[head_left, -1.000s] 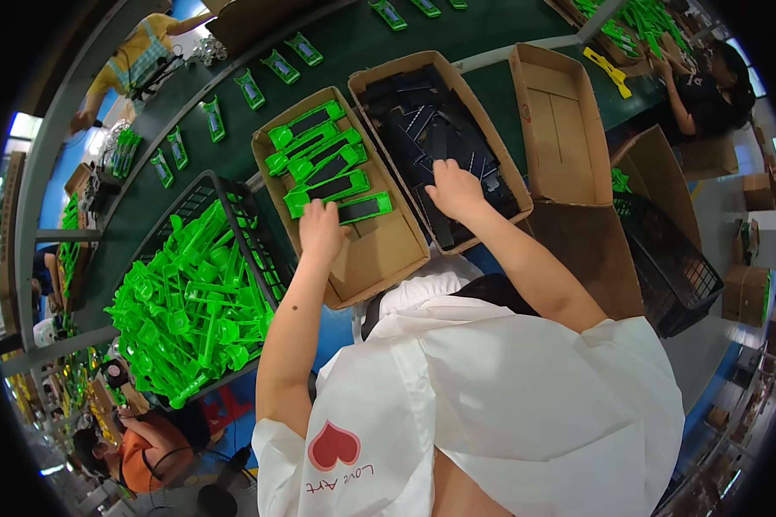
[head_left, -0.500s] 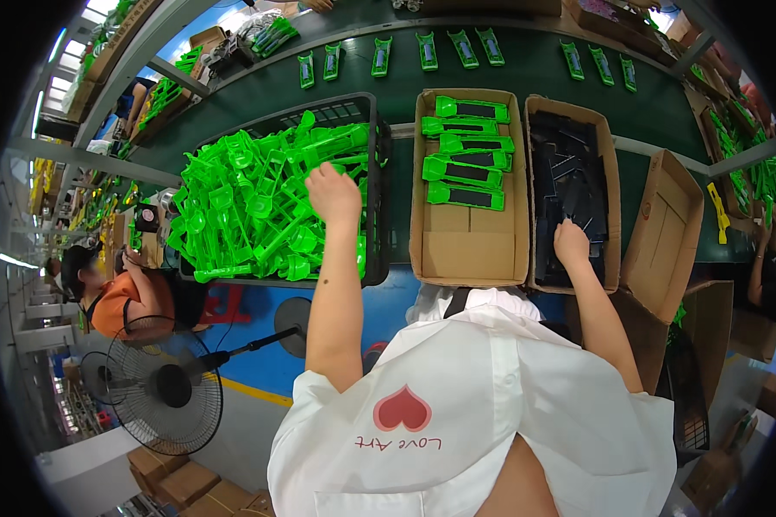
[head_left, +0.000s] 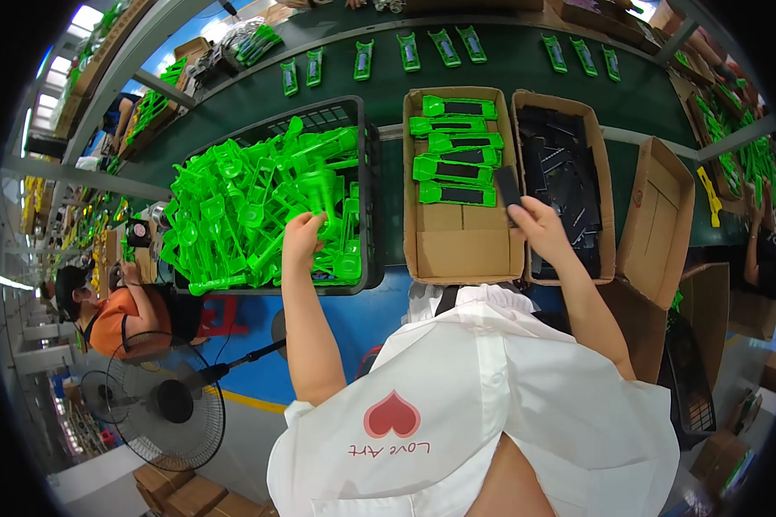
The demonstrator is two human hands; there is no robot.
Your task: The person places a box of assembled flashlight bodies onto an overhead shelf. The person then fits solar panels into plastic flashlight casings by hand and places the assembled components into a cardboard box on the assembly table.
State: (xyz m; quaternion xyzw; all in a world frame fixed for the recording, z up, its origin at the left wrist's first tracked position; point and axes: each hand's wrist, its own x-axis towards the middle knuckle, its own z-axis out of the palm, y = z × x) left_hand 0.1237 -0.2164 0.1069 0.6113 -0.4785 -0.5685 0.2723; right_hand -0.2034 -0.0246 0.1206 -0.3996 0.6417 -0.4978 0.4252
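Gripping a green plastic part [head_left: 323,202] in the black crate [head_left: 366,185], the left hand [head_left: 302,237] is closing; the right hand [head_left: 535,226] is pinching a black plate [head_left: 507,183] beside five parts filling the cardboard box's [head_left: 461,250] far half

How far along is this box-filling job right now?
Done: five green pieces with black inserts lie stacked in the middle cardboard box, whose lower part is bare. In hand: the left hand grips a green plastic part in the black crate; the right hand holds a black insert at the box of black pieces. Left: the crate looks heaped with green parts.
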